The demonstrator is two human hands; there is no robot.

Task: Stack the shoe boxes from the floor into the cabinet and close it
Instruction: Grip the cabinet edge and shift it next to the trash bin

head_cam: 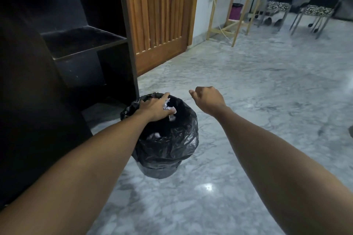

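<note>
The grey marbled stone floor (257, 86) fills most of the view, and no shoe boxes show anywhere on it, so the task's own things are out of sight for now. At the floor's left edge stands the tall dark open cabinet (122, 25), its door side open and its black shelves (82, 40) bare, ready, it seems, to take a stack. Behind it rises a ribbed brown wooden door (160, 15); at the far right, a pale wooden table frame (235, 11) and patterned chairs (278, 7).

Just beside the cabinet's bottom corner sits a small round bin lined with a black plastic bag (168, 139), with scraps of white paper inside. The left hand (154, 108) hangs over the bin's rim, fingers closed around crumpled white paper (169, 108), likely there to drop it in and clear the spot. The right hand (208, 99) hovers over bare floor, curled loosely into a fist, holding nothing that can be seen.
</note>
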